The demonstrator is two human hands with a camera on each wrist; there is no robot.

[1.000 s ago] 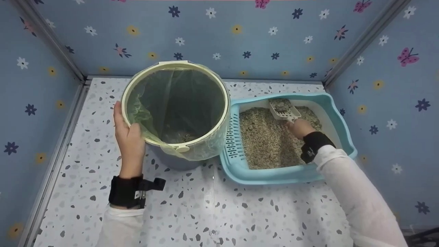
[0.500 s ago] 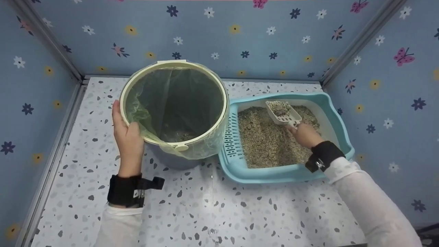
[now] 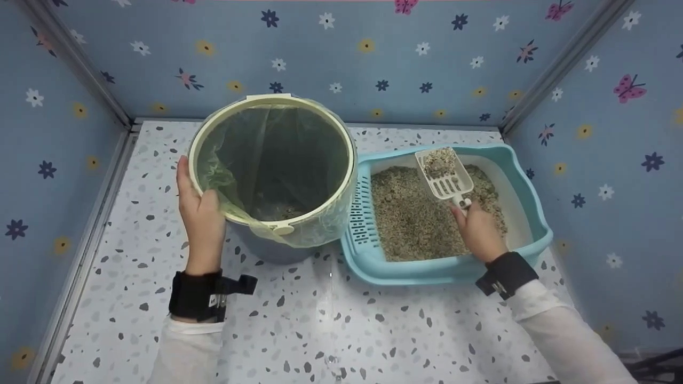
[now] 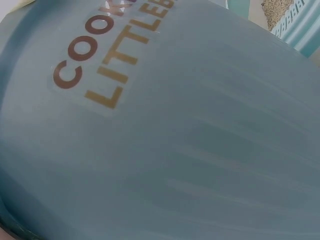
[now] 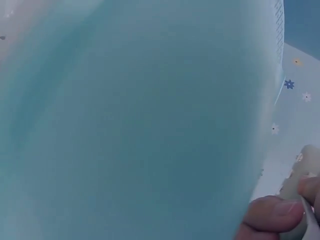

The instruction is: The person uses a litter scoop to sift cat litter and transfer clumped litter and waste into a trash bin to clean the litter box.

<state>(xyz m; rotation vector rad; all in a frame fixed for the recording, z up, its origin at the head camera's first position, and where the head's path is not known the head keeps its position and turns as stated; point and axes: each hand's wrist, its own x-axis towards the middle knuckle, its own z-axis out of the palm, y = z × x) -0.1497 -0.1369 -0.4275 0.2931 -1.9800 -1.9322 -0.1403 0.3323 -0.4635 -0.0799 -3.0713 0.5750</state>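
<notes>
My left hand (image 3: 203,218) grips the left side of a round trash can (image 4: 175,145), thumb at the cream rim and fingers along the outside. A translucent yellow-green trash bag (image 3: 323,229) lines the can and folds over its rim. A few dark bits lie at the bottom. My right hand (image 3: 482,232) holds a white slotted litter scoop (image 3: 448,188) by its handle. Litter with darker clumps sits toward the scoop's front end. The scoop is above the cat litter (image 3: 411,224) in a light blue litter box (image 3: 421,274). The right wrist view shows mostly the box's wall, fingertips low right.
Trash can and litter box stand side by side on a white speckled surface (image 3: 331,320). Blue flowered panels (image 3: 320,58) rise behind and at both sides. The box's left edge carries a perforated ledge (image 3: 363,213).
My right hand has lifted the scoop out of the litter, drawn it slightly back and turned its slotted bed into view. My left hand has stayed on the trash can.
</notes>
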